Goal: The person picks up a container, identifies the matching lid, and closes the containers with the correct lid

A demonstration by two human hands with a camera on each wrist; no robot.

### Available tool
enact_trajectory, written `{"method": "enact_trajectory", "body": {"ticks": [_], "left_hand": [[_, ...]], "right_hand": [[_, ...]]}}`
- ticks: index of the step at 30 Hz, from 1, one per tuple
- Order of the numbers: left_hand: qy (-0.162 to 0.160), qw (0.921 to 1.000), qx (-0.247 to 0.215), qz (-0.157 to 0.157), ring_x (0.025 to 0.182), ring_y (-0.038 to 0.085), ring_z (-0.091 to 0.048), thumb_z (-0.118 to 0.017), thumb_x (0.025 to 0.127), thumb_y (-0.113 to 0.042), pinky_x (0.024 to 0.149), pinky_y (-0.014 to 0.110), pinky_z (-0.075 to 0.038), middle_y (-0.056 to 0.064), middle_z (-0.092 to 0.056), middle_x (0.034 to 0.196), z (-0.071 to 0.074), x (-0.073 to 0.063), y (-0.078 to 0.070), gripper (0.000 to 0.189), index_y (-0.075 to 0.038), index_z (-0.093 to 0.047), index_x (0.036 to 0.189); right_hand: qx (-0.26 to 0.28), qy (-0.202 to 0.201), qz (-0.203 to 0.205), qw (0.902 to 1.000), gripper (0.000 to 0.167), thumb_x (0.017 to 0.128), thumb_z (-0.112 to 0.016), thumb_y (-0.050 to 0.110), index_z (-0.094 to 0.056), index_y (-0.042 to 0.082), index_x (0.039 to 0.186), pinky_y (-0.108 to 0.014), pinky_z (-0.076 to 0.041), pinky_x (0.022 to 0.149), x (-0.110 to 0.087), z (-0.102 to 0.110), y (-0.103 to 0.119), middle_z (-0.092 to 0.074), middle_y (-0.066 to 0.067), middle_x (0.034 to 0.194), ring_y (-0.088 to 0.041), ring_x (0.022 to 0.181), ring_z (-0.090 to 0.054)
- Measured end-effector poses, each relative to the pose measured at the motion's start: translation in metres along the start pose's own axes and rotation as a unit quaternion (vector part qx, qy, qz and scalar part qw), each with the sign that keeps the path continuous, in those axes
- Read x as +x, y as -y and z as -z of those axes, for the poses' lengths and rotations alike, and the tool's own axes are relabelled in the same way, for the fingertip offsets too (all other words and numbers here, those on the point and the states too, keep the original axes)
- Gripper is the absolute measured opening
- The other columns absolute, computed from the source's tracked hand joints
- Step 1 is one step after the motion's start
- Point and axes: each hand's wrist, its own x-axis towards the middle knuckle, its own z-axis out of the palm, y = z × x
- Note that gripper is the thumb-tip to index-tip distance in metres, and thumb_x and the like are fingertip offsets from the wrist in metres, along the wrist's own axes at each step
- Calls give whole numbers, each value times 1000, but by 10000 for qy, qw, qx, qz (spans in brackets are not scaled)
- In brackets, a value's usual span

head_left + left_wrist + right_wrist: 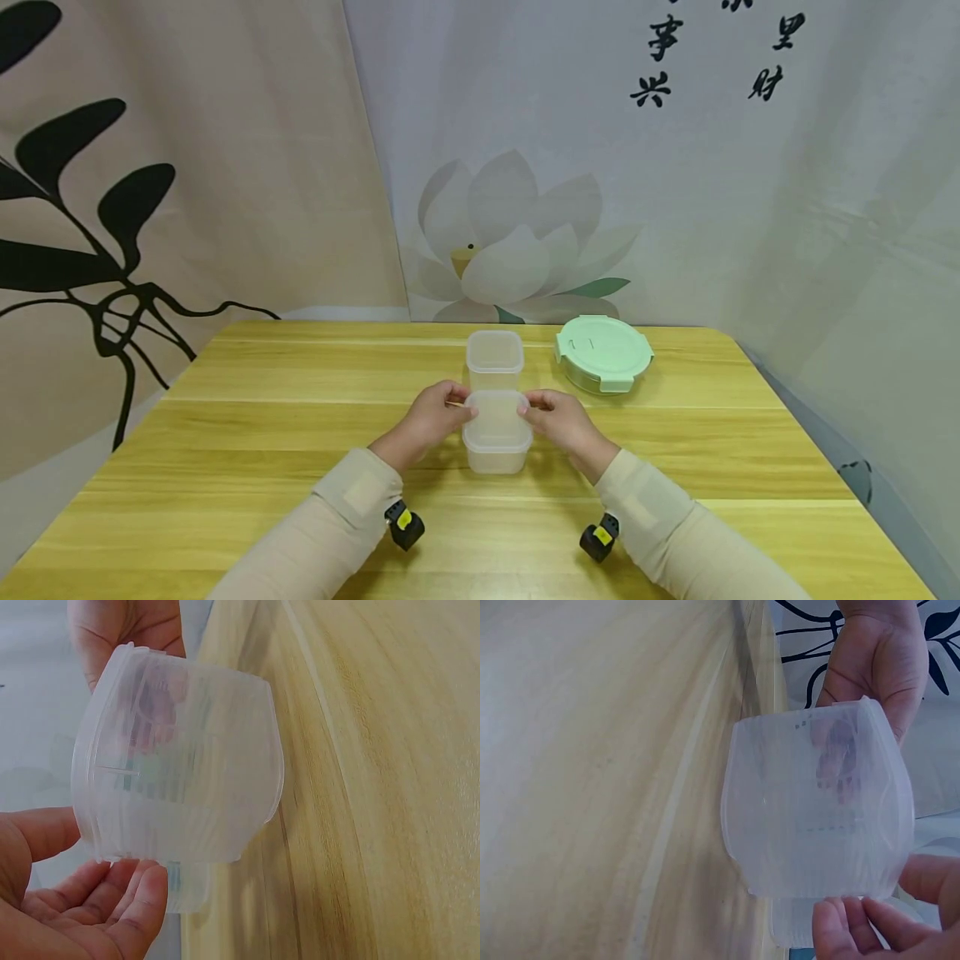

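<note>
A translucent plastic food container (497, 427) with its lid on stands upright on the table, between my two hands. My left hand (435, 414) holds its left side at the lid's rim, thumb on top and fingers curled below. On the opposite side my right hand (564, 423) grips the rim the same way. Both wrist views show the lidded container (202, 765) close up, its side wall (802, 810) ribbed and see-through. Directly behind it stands a second translucent container (495, 352), also lidded.
A round light-green lidded box (604, 354) with side clips sits at the back right of the wooden table (247, 467). Behind the table's far edge hangs a printed cloth (517, 100) with a lotus and writing.
</note>
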Motion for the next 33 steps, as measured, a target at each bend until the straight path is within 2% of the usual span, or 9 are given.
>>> {"method": "enact_trajectory", "body": {"ticks": [15,21,28,33], "left_hand": [[-5,10000,-6,-50,93,25,-60,-62,92,-3,77,38,-54,16,-62,109,-2,1,4,27,7,-58,116],[74,9999,-42,78,98,27,-60,-61,93,-4,83,42,-54,17,-60,112,-2,0,1,26,7,-58,117],[22,9992,-272,280,101,28,-60,-55,96,-9,82,43,-54,18,-61,113,-2,3,2,25,6,-58,115],[24,9987,-358,369,98,27,-61,-51,99,-12,79,42,-55,17,-62,112,-2,5,4,24,4,-59,114]], "right_hand": [[86,158,-305,9994,31,96,-57,12,-61,-4,122,-43,-51,89,7,0,-2,-63,-14,119,-23,102,-60],[33,243,-558,9981,29,98,-54,14,-61,-2,121,-45,-50,92,11,1,0,-62,-13,119,-25,107,-59],[113,296,-696,9971,29,99,-52,19,-61,-1,118,-44,-50,92,16,3,2,-61,-14,121,-28,111,-58],[189,267,-763,9966,28,99,-52,20,-62,-1,114,-41,-52,88,19,2,0,-61,-14,120,-28,110,-58]]}}
